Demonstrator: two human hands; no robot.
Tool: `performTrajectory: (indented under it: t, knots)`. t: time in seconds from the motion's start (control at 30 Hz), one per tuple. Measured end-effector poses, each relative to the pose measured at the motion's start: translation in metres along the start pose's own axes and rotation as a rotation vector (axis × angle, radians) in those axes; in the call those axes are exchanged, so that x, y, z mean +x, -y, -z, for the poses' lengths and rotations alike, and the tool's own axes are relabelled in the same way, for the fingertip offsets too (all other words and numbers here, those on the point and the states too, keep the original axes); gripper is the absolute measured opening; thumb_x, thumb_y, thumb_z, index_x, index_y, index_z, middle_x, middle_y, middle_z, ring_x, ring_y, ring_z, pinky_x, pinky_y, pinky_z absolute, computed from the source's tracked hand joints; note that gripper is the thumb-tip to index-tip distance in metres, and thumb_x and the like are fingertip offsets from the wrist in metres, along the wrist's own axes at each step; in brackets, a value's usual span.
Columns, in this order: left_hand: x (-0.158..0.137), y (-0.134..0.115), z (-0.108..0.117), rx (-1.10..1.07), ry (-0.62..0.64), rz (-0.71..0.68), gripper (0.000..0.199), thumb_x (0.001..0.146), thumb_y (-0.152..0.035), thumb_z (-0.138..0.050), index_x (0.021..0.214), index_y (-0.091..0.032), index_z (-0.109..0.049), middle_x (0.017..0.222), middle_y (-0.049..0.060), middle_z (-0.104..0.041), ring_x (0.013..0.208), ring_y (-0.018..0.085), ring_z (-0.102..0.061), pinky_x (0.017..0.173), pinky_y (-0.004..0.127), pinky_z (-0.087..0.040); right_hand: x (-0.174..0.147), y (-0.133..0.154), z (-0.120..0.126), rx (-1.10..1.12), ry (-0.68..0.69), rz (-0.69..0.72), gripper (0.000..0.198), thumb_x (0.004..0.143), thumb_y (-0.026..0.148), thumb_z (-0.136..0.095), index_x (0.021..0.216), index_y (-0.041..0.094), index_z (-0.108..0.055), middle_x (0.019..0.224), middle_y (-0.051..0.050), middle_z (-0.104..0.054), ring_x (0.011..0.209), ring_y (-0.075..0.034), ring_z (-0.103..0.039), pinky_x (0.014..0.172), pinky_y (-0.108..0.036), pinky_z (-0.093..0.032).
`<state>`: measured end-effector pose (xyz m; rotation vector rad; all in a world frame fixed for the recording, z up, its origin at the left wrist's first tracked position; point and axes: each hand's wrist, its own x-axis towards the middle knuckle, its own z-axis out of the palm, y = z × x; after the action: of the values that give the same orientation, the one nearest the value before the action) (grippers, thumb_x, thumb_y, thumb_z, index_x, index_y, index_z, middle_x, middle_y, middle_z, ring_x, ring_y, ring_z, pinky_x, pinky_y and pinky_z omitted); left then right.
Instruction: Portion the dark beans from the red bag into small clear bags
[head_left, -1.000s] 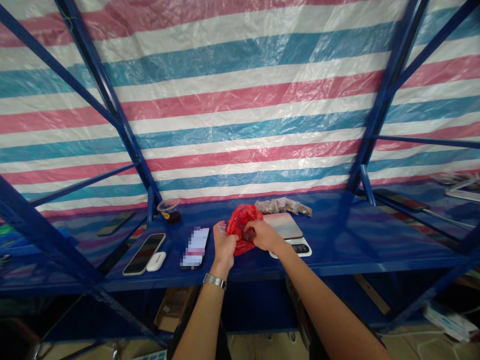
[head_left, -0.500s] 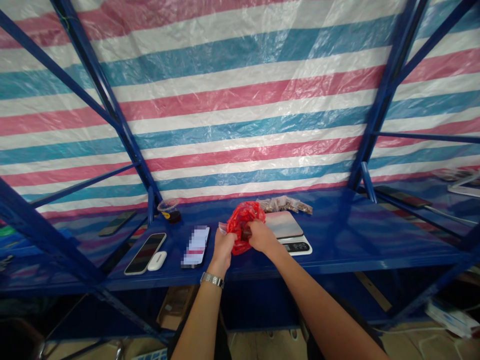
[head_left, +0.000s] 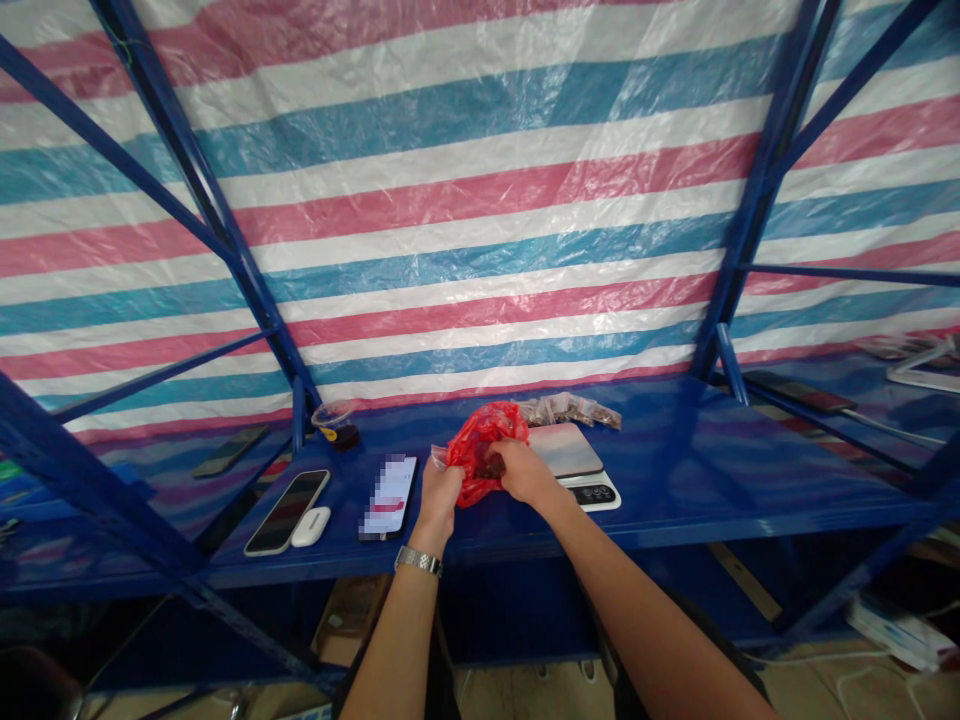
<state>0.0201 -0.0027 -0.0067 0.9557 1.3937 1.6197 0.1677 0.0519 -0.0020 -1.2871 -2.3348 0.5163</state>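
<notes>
A crumpled red plastic bag (head_left: 480,430) stands with its mouth open on the blue shelf, with dark contents showing inside. My left hand (head_left: 441,490) is closed on the bag's left rim, and a clear zip bag (head_left: 438,455) sticks up by its fingers. Into the bag's mouth from the right reaches my right hand (head_left: 525,472), its fingers bent together at the dark contents. What they pinch, if anything, is too small to make out. Just right of the bag lies a white kitchen scale (head_left: 570,455) with a dark display, partly hidden by my right hand.
Several small filled clear bags (head_left: 574,410) lie behind the scale. To the left are a lit phone (head_left: 388,498), a dark phone (head_left: 287,512), a white earbud case (head_left: 310,526) and a clear cup (head_left: 339,427) with dark liquid. Blue posts (head_left: 739,240) frame the shelf (head_left: 720,470).
My right hand's fingers have shifted slightly within the red bag, and its mouth shows more of the dark contents. The view has moved a little; my left hand keeps its hold.
</notes>
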Motion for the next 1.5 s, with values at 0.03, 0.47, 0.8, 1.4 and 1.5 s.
performTrajectory:
  t: [0.03, 0.47, 0.8, 1.4, 1.5]
  knots:
    - [-0.003, -0.001, 0.000, 0.014, 0.003, -0.013, 0.021, 0.057, -0.008, -0.058, 0.075, -0.016, -0.063, 0.065, -0.002, -0.063, 0.061, 0.013, -0.058, 0.059, 0.023, -0.044, -0.001, 0.000, 0.000, -0.002, -0.001, 0.005, 0.047, 0.073, -0.005, -0.058, 0.112, 0.018, -0.073, 0.119, -0.011, -0.073, 0.113, -0.024, -0.067, 0.094, -0.030, -0.047]
    - [-0.002, 0.007, -0.007, -0.215, -0.073, 0.023, 0.028, 0.054, -0.010, -0.056, 0.080, -0.015, -0.065, 0.069, 0.000, -0.069, 0.062, 0.015, -0.065, 0.063, 0.026, -0.051, 0.001, -0.004, -0.002, 0.083, 0.032, 0.120, 0.045, 0.067, -0.004, -0.062, 0.105, 0.017, -0.075, 0.108, -0.010, -0.077, 0.103, -0.025, -0.071, 0.087, -0.029, -0.049]
    - [0.004, 0.011, -0.005, -0.269, -0.187, 0.053, 0.023, 0.056, -0.009, -0.062, 0.078, -0.014, -0.063, 0.065, 0.000, -0.068, 0.056, 0.016, -0.066, 0.061, 0.030, -0.054, 0.002, -0.006, -0.004, 0.181, 0.021, 0.129, 0.042, 0.066, -0.002, -0.064, 0.101, 0.018, -0.074, 0.098, -0.007, -0.079, 0.090, -0.022, -0.072, 0.076, -0.027, -0.050]
    - [0.004, 0.004, 0.000, -0.109, -0.239, -0.058, 0.025, 0.071, -0.008, -0.071, 0.094, -0.016, -0.063, 0.079, 0.001, -0.070, 0.073, 0.016, -0.068, 0.072, 0.029, -0.053, 0.004, -0.004, -0.005, 0.246, 0.019, 0.031, 0.042, 0.069, 0.003, -0.061, 0.106, 0.020, -0.070, 0.099, -0.005, -0.078, 0.092, -0.022, -0.072, 0.078, -0.027, -0.051]
    - [0.005, -0.001, 0.004, 0.010, -0.279, -0.132, 0.037, 0.073, -0.012, -0.073, 0.108, -0.017, -0.060, 0.088, 0.001, -0.069, 0.080, 0.017, -0.067, 0.079, 0.031, -0.052, 0.005, -0.007, -0.001, 0.261, -0.032, -0.025, 0.041, 0.071, 0.004, -0.062, 0.109, 0.019, -0.069, 0.100, -0.006, -0.077, 0.094, -0.023, -0.071, 0.081, -0.028, -0.051]
